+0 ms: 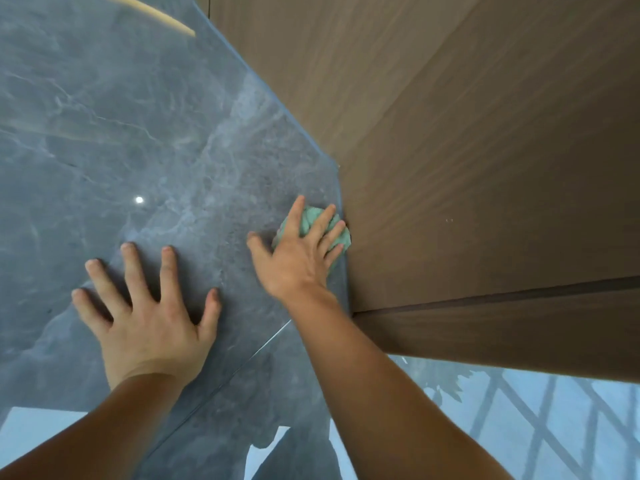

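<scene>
On my remote feed, a person's right hand [298,258] presses a crumpled green cloth [309,218] flat against a glossy grey marble surface [104,133], hard up beside the brown wood panel [485,150]. The fingers are spread and nearly straight over the cloth, pushing on it rather than clenching it, and the little-finger side touches or all but touches the panel's edge. The cloth sits at the line where marble meets panel, just above the panel's dark horizontal groove [502,296].

The left hand [152,317] lies well away from the panel, out on the marble, palm down with all five fingers splayed; it holds nothing. A thin seam [242,365] in the stone runs diagonally between the two forearms, away from the panel. A small bright light spot [139,199] glints on the stone farther from the panel. Below the panel, window bars reflect [554,427] in the polish. A pale streak [156,12] far from the panel is too blurred for me to identify.
</scene>
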Action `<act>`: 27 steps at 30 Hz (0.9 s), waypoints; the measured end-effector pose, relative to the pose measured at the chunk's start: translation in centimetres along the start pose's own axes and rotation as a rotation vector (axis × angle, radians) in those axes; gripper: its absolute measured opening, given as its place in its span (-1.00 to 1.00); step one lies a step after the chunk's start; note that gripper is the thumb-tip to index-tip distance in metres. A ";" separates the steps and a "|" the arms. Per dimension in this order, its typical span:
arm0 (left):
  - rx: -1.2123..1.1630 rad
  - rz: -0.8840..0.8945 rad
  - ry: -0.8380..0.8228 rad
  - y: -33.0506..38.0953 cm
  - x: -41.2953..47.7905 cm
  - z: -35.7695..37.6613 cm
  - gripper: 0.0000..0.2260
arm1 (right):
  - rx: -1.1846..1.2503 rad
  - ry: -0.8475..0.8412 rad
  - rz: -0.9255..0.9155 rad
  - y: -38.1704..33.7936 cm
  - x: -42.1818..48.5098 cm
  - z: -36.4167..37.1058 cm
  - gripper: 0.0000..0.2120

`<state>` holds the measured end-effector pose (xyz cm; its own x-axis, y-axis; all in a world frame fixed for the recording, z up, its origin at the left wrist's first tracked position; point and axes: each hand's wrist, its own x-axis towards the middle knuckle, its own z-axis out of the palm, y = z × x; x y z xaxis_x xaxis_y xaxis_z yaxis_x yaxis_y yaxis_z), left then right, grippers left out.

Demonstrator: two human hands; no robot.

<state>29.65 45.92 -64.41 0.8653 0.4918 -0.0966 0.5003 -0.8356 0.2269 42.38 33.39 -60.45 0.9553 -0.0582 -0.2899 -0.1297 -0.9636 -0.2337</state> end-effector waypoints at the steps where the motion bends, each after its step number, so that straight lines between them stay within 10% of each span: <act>1: -0.006 0.001 0.010 0.0 0.0 0.1 -0.21 | -0.014 0.031 0.012 -0.2 0.1 1.1 -0.10; 11: -0.042 0.015 0.102 -0.2 -0.1 0.8 -0.21 | -0.271 0.138 -0.386 2.4 10.4 -1.4 -0.20; 27: 0.016 0.011 0.034 0.1 -0.2 0.2 -0.20 | -0.125 0.022 -0.337 4.2 0.7 0.3 -0.25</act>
<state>29.55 45.74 -64.59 0.8692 0.4906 -0.0616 0.4917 -0.8445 0.2123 42.47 29.42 -61.93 0.9445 0.2643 -0.1951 0.2262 -0.9539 -0.1975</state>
